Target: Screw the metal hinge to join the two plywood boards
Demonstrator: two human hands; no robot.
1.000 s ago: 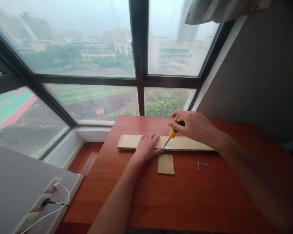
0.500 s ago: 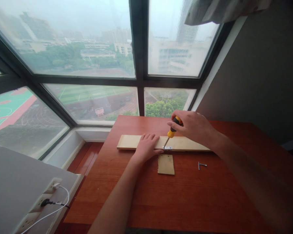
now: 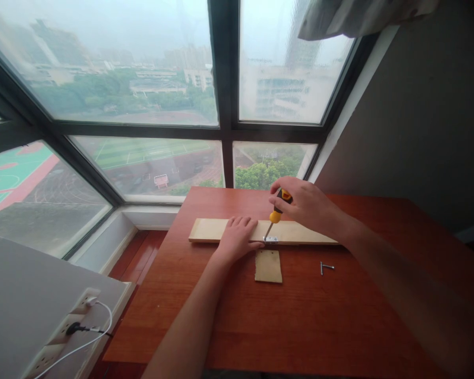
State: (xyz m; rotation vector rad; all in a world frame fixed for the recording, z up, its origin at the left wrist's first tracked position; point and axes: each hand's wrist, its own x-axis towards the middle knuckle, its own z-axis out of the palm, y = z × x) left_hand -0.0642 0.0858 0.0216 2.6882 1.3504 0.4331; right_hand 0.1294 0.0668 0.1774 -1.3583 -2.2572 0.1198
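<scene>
Your right hand point(image 3: 310, 206) has its grip wrapped around the handle of a yellow-and-black screwdriver point(image 3: 275, 216), which leans with its top to the right. The tip meets the left end of a small metal plate point(image 3: 274, 240), set at the near edge of a long pale board point(image 3: 209, 230). Whether a screw head sits under the tip cannot be told. Your left hand point(image 3: 239, 237) has its grip spread flat on the board, left of the plate, pinching nothing.

Assessment: the lean looks liable to let the tip slip out; hold the shaft nearer square to the plate, press down along it and turn steadily. The left thumb lies just beside the plate, in a likely line of slip; set it farther off while bearing down.

Surroundings: a flat tan piece point(image 3: 268, 267) lies on the worktop point(image 3: 292, 326) just in front of the board. Two metal screws point(image 3: 328, 267) lie to its right, well apart from the plate. Nothing appears to obstruct the shaft; your right forearm hides the board's right end.
</scene>
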